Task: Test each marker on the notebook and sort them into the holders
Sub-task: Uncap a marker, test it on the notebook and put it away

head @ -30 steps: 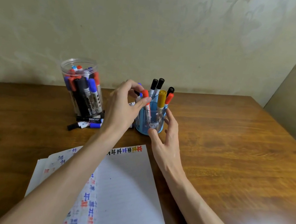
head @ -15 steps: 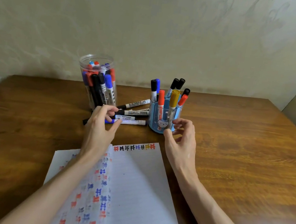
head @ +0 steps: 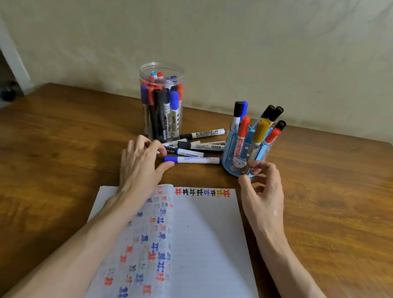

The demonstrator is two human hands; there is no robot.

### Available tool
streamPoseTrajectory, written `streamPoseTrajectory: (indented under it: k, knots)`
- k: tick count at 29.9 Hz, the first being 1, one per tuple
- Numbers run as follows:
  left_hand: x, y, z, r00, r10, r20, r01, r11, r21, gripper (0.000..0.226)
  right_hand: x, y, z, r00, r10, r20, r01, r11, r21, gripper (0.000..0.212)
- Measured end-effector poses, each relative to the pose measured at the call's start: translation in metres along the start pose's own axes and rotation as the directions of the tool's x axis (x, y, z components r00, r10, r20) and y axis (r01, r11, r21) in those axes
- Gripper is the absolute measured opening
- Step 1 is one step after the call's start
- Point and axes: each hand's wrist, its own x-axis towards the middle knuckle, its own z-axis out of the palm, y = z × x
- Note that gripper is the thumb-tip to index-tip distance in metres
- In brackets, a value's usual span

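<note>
Clear jar (head: 159,102), marker-filled, is set rearward on the worktop (head: 37,150). The left hand (head: 140,166) is held with grip parted around a flat-lying blue marker (head: 192,159) at its cap. Just beside the blue holder (head: 245,156), the right hand (head: 264,193) is held loosely curled, grip empty; the notebook (head: 202,239) is spread in front.

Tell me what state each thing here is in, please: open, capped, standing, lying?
clear jar: lidless, upright, crammed full.
blue holder: upright, partly filled.
loose markers: capped, lying on the table.
blue-capped marker: lying flat by the left thumb.
notebook: open, marked on both pages.
left hand: open, fingers over that marker's cap.
right hand: loosely curled, empty, beside the blue holder.
</note>
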Motion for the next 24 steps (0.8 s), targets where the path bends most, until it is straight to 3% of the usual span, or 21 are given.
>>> streamPoseTrajectory:
  k: [8, 12, 14, 18, 24]
  knots:
    - [0.001, 0.0, -0.005, 0.996, 0.085, 0.009, -0.085, 0.996, -0.001, 0.023, -0.002, -0.001, 0.001, 0.999, -0.03, 0.019, 0.03, 1.0, 0.001, 0.018]
    - [-0.005, 0.007, -0.022, 0.999, 0.014, 0.045, -0.003, 0.971, -0.238, 0.012, -0.002, -0.001, 0.0, 0.997, -0.007, 0.076, 0.006, 1.0, 0.006, 0.005]
    - [-0.008, 0.015, -0.034, 0.989, 0.012, 0.148, 0.049, 0.917, -0.396, 0.009, -0.004, -0.004, 0.001, 0.992, -0.01, 0.125, 0.007, 1.0, 0.029, 0.008]
    - [-0.016, 0.032, -0.051, 0.914, 0.195, 0.357, 0.044, 0.826, -0.562, 0.01, -0.011, -0.019, 0.004, 0.948, -0.054, 0.315, 0.008, 0.989, 0.147, 0.01]
    - [-0.029, 0.04, -0.052, 0.845, 0.329, 0.421, -0.076, 0.853, -0.516, 0.02, -0.017, -0.026, 0.004, 0.934, -0.016, 0.356, -0.108, 0.939, 0.325, 0.02]
